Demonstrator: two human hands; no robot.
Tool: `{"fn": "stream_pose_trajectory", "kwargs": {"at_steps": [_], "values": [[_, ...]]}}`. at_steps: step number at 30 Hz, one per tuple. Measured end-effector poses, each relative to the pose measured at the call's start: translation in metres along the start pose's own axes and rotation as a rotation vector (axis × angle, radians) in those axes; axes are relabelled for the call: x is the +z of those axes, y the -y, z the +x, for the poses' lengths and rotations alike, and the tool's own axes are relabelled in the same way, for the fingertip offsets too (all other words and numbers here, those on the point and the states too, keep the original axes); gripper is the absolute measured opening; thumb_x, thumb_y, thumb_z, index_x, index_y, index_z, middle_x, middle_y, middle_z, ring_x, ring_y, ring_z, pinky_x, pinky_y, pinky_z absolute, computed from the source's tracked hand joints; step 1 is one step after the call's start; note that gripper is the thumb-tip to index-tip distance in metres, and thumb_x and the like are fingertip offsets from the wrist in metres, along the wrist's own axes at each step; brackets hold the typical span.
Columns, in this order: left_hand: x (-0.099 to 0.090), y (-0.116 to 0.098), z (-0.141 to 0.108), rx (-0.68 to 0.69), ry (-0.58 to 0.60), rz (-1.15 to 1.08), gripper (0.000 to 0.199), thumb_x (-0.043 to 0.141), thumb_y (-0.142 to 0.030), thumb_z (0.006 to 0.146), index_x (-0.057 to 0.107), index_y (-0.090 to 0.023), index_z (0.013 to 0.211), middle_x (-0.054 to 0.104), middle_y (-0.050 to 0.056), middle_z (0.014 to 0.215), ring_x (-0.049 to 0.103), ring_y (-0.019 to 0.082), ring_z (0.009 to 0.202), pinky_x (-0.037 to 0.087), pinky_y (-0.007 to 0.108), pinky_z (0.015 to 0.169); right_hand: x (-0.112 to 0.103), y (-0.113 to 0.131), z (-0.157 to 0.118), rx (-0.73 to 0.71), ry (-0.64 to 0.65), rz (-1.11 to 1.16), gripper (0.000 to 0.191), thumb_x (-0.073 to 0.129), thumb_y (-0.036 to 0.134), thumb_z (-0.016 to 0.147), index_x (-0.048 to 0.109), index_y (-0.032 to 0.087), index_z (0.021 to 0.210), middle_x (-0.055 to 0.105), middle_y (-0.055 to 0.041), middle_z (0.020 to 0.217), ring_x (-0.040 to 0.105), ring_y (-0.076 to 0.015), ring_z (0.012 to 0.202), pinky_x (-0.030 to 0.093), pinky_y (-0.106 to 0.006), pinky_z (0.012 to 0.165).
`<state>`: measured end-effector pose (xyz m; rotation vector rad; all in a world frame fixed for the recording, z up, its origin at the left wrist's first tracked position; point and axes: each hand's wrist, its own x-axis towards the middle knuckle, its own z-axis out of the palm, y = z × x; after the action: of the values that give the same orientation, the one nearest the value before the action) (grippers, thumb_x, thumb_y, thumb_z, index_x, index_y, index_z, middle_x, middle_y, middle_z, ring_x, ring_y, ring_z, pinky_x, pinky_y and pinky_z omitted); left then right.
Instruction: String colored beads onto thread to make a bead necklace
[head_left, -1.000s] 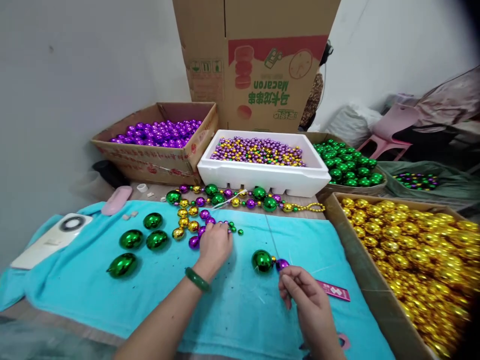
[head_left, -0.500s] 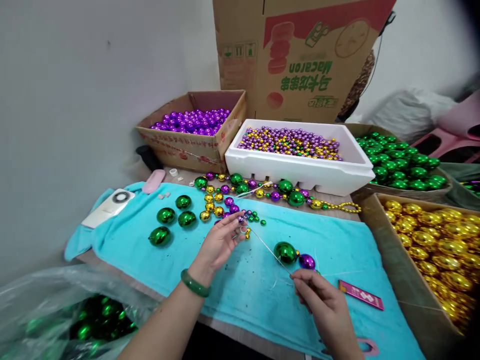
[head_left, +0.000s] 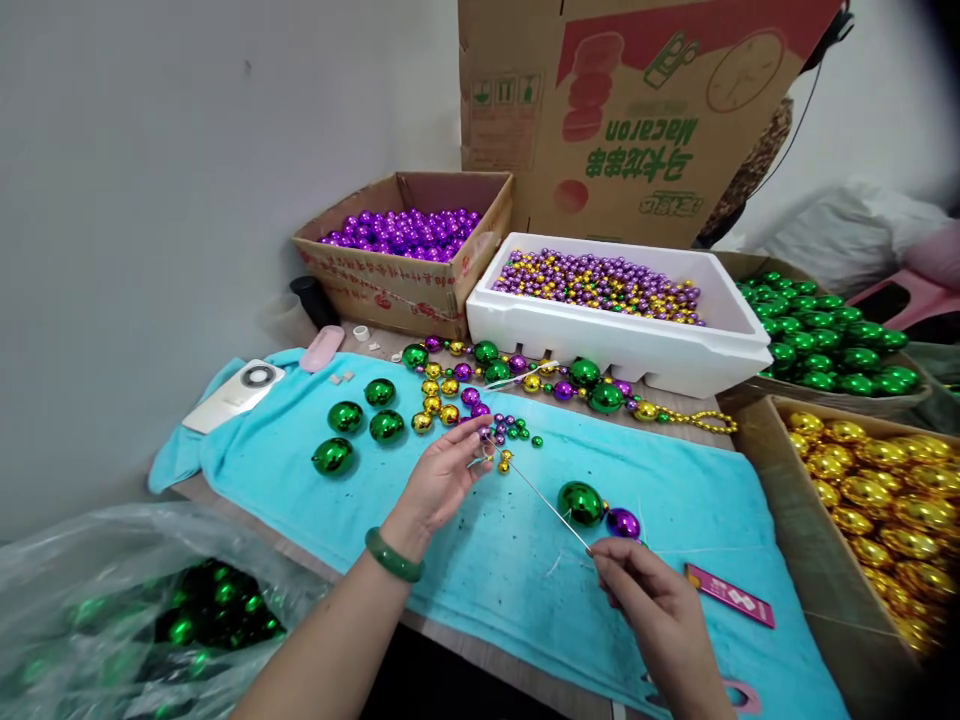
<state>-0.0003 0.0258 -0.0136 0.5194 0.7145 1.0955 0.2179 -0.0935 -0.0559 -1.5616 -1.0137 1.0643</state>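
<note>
My left hand (head_left: 444,478), wearing a green bangle, is raised over the turquoise towel (head_left: 487,560), its fingertips closed around what looks like a small purple bead (head_left: 485,435). From there a thin white cord (head_left: 541,495) runs taut and slanting down to my right hand (head_left: 654,605), whose thumb and forefinger pinch its other end. Between the hands, a large green bead (head_left: 580,503) lies beside a purple bead (head_left: 623,523), a little gold one between them. Small green beads (head_left: 523,433) and gold beads (head_left: 505,461) rest just past my left fingertips.
Large green beads (head_left: 346,416) lie at left. A beaded strand (head_left: 562,390) stretches before a white foam box (head_left: 622,345) of small beads. Cartons hold purple beads (head_left: 409,235), green beads (head_left: 832,335) and gold beads (head_left: 892,500). A magenta packet (head_left: 729,596) lies near my right hand.
The view has shifted slightly, so most things sit farther right in the picture. Both hands keep their grip, with the cord still stretched between them.
</note>
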Motion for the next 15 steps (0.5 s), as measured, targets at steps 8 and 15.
{"fn": "stream_pose_trajectory", "kwargs": {"at_steps": [8,15], "values": [[-0.004,-0.001,0.000,0.023,-0.005,0.044,0.028,0.067,-0.019,0.076,0.067,-0.016,0.104,0.064,0.004,0.087,0.059,0.012,0.080,0.049,0.022,0.066,0.005,0.012,-0.004,0.018,-0.047,0.029,0.026,0.067,0.043,0.072,0.068,0.017,0.072,0.053,0.0000,0.054,0.046,-0.0133,0.051,0.036,-0.023,0.047],[-0.003,0.000,-0.001,0.032,0.029,0.127,0.027,0.069,-0.025,0.075,0.066,-0.016,0.101,0.066,0.006,0.092,0.062,0.013,0.081,0.049,0.023,0.067,-0.002,0.013,0.000,-0.004,-0.013,-0.029,0.025,0.069,0.043,0.067,0.069,0.017,0.070,0.056,-0.0014,0.055,0.049,-0.0144,0.052,0.039,-0.024,0.047]]}}
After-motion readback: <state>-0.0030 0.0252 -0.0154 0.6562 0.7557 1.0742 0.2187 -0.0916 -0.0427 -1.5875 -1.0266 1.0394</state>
